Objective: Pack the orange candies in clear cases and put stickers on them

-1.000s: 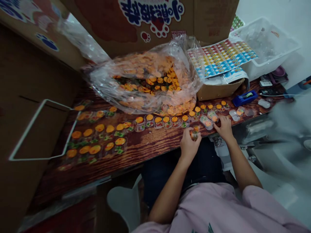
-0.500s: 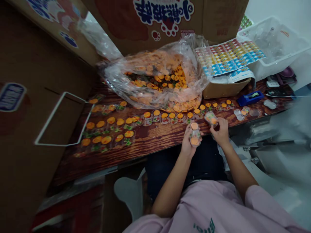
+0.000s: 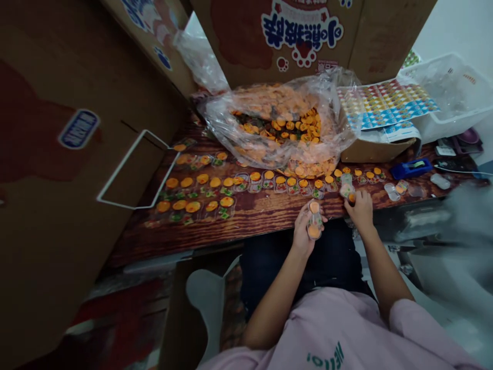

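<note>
Head view: rows of orange-topped packs (image 3: 193, 206) are lying on the wood-grain table (image 3: 254, 208), a clear bag (image 3: 250, 149) sitting behind. Your left hand (image 3: 305, 227), fingers curled, is gripping a clear case (image 3: 315, 220) above your lap. Your right hand (image 3: 361, 209) is pinching another case (image 3: 346, 183) at the table's edge, a blue tape dispenser (image 3: 411, 168) lying farther right.

dimly lit, darkest over the cardboard box (image 3: 50, 231) at left; glinting on the clear plastic bag (image 3: 265, 97); blurred at right, stretched toward the edges
</note>
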`<act>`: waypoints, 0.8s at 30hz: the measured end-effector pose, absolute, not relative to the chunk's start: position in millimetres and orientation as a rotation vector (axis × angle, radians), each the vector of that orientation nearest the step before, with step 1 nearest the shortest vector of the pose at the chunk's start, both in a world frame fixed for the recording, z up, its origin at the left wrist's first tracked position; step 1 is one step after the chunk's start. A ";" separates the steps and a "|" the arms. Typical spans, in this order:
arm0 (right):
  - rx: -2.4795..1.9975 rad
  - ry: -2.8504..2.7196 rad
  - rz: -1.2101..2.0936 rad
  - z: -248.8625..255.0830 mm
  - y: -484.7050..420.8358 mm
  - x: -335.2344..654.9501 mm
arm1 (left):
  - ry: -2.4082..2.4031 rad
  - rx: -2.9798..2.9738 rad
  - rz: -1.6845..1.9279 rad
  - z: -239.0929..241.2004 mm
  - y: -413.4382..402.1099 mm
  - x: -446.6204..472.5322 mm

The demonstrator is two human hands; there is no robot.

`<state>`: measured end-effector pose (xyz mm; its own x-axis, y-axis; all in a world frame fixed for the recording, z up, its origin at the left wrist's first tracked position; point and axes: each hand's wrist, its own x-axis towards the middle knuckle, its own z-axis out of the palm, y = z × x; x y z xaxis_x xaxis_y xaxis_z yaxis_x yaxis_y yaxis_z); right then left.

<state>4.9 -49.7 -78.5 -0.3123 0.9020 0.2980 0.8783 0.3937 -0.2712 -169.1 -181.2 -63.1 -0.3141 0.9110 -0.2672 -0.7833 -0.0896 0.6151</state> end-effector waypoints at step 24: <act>-1.616 -1.837 0.136 -55.9 -34.0 -7.5 | 0.858 0.192 1.709 -67.7 -185.1 -172.2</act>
<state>-7.5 -34.0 -55.9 -0.0005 0.9107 0.4132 0.8398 0.2247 -0.4942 -172.2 -185.1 -67.7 -0.3300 0.8950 -0.3001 -0.7754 -0.0757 0.6269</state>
